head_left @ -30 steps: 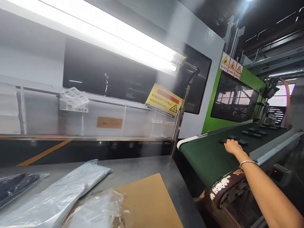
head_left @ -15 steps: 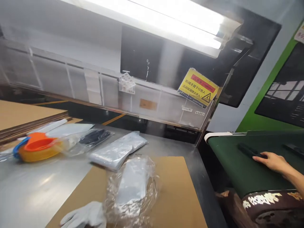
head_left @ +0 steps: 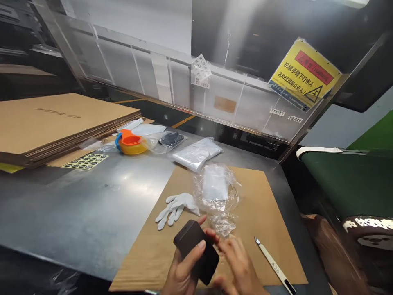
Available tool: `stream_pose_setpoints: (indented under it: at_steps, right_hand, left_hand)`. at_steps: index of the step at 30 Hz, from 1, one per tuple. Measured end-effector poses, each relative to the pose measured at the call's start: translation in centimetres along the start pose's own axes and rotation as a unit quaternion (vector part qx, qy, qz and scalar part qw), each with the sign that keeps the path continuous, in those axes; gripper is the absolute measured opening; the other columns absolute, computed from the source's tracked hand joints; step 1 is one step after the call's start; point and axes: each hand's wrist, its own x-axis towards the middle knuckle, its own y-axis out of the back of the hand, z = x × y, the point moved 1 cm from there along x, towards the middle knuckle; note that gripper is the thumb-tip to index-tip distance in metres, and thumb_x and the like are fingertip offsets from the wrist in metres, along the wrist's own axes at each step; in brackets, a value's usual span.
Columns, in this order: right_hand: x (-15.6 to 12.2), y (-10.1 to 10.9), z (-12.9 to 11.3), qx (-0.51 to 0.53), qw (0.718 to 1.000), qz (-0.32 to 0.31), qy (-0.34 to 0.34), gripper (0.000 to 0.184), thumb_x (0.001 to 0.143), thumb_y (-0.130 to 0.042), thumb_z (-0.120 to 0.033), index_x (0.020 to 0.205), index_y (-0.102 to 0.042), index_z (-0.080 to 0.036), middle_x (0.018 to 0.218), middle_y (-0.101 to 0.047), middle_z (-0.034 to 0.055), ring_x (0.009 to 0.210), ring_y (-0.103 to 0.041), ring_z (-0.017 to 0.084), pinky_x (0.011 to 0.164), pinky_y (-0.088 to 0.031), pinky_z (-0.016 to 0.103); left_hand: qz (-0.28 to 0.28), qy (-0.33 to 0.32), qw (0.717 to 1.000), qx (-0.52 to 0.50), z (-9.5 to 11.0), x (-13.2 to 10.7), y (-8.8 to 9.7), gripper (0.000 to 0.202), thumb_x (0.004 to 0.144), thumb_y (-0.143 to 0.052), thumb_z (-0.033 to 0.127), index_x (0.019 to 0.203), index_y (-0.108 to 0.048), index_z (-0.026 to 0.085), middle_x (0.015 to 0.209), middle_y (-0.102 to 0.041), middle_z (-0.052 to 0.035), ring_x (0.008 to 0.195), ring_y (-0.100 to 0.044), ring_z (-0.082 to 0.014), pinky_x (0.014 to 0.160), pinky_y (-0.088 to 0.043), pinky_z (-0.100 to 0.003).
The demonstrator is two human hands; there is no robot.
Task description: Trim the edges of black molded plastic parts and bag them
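My left hand (head_left: 184, 270) grips a black rectangular case (head_left: 198, 250) with rounded corners, thumb across its face and fingertips wrapped round the far side. What kind of case it is I cannot make out. Close to its right side is my right hand (head_left: 238, 266), slightly blurred, thumb and fingers apart; whether its fingertips touch the case is unclear. Below both hands lies a brown cardboard sheet (head_left: 258, 205). On it rest a white glove (head_left: 178, 207), a clear plastic bag with white sheets (head_left: 216, 184) and a pale pen-shaped tool marked A26 (head_left: 273, 262).
A stack of flat cardboard (head_left: 64, 119) stands at the left of the metal table (head_left: 123, 209). Tape rolls (head_left: 132, 143), a bagged dark item (head_left: 172, 139) and a plastic-wrapped packet (head_left: 198, 153) lie toward the back. A green conveyor belt (head_left: 353, 180) runs at the right.
My right hand has come from the conveyor belt, where it was on a dark item, to over the cardboard. My left hand has come into view holding a black case. The view has tilted down.
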Motion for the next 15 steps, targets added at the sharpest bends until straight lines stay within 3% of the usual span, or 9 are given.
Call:
stream_pose_setpoints:
  at_steps: [2,4,8,11,15]
  right_hand:
    - [-1.3,-1.2,1.8,-0.034,0.993,0.011,-0.11,0.038,0.093,-0.037,-0.041,0.121,-0.046,-0.019,0.101,-0.058,0.0103,0.092,-0.053,0.023,0.077,-0.048,0.037]
    - [-2.5,-2.4,3.8,-0.117,0.973,0.028,-0.195,0.037,0.091,-0.04,-0.041,0.116,-0.053,-0.017,0.103,-0.058,0.0136,0.094,-0.051,0.029,0.079,-0.046,0.046]
    - [-3.9,-4.7,6.2,-0.145,0.967,0.01,-0.21,0.045,0.088,-0.042,-0.047,0.11,-0.06,-0.012,0.099,-0.057,0.0181,0.091,-0.05,0.034,0.076,-0.045,0.055]
    - [-4.2,-4.5,5.4,-0.109,0.974,0.001,-0.198,0.041,0.09,-0.04,-0.045,0.11,-0.059,-0.015,0.095,-0.056,0.0137,0.09,-0.053,0.028,0.078,-0.048,0.047]
    - [-2.8,-1.8,0.3,0.031,0.987,-0.029,-0.153,0.036,0.092,-0.044,-0.034,0.126,-0.047,-0.022,0.111,-0.051,0.0093,0.103,-0.053,0.02,0.083,-0.049,0.031]
  left_hand:
    - [-0.026,-0.041,0.996,0.069,0.5,-0.6,2.1,0.051,0.075,-0.066,0.034,0.122,-0.05,0.025,0.086,-0.064,-0.0022,0.083,-0.059,-0.0188,0.086,-0.042,-0.033]
    - [-0.085,-0.058,0.986,0.128,0.3,-1.1,4.1,0.047,0.073,-0.067,0.036,0.117,-0.056,0.022,0.084,-0.063,-0.0035,0.08,-0.058,-0.0188,0.08,-0.043,-0.032]
    - [-0.195,-0.058,0.96,0.192,-0.7,-2.1,7.0,0.052,0.075,-0.064,0.039,0.122,-0.054,0.019,0.088,-0.06,-0.0072,0.079,-0.057,-0.0199,0.073,-0.045,-0.032]
    - [-0.219,-0.047,0.945,0.238,-0.7,-3.0,8.2,0.053,0.076,-0.062,0.038,0.124,-0.052,0.018,0.084,-0.06,-0.0082,0.076,-0.057,-0.0204,0.072,-0.046,-0.034]
    - [-0.19,-0.047,0.932,0.304,0.2,-3.7,8.3,0.037,0.074,-0.063,0.029,0.11,-0.062,0.018,0.075,-0.061,-0.0063,0.069,-0.054,-0.0199,0.068,-0.044,-0.032]
